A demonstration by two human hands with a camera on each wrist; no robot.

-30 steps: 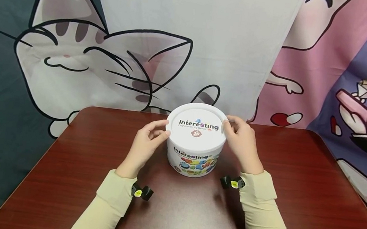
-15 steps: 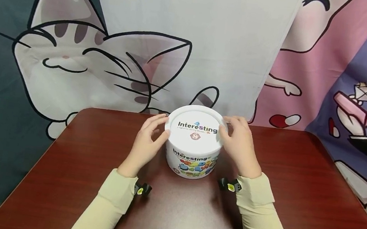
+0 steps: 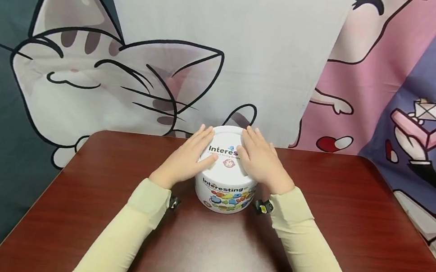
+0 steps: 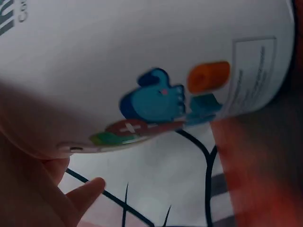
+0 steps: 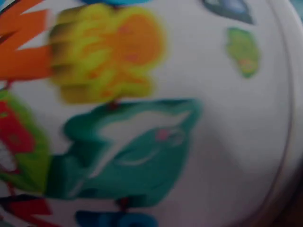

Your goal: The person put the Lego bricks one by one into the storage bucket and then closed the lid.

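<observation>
A round white tub (image 3: 224, 195) printed with colourful beads stands upright on the table, topped by its white lid (image 3: 223, 170) lettered "Interesting". My left hand (image 3: 187, 158) rests over the lid's left side with straight fingers. Over the right side lies my right hand (image 3: 261, 158), fingers extended and covering part of the lettering. In the left wrist view, the tub's printed wall (image 4: 142, 52) fills the upper part, with left-hand fingers (image 4: 85, 196) at the lower left. The right wrist view holds only the tub's wall (image 5: 227, 142) with blurred bead pictures; the right hand is out of sight there.
The dark red-brown wooden table (image 3: 203, 252) extends around the tub, its far edge just behind it. A cloth backdrop (image 3: 278, 48) with cartoon figures hangs behind the table. Small dark wrist cameras (image 3: 263, 206) sit at the sleeve cuffs.
Both hands have moved from the lid's rim inward onto its top, fingers straightening and lying flatter. The tub stays in its place on the table, lid on.
</observation>
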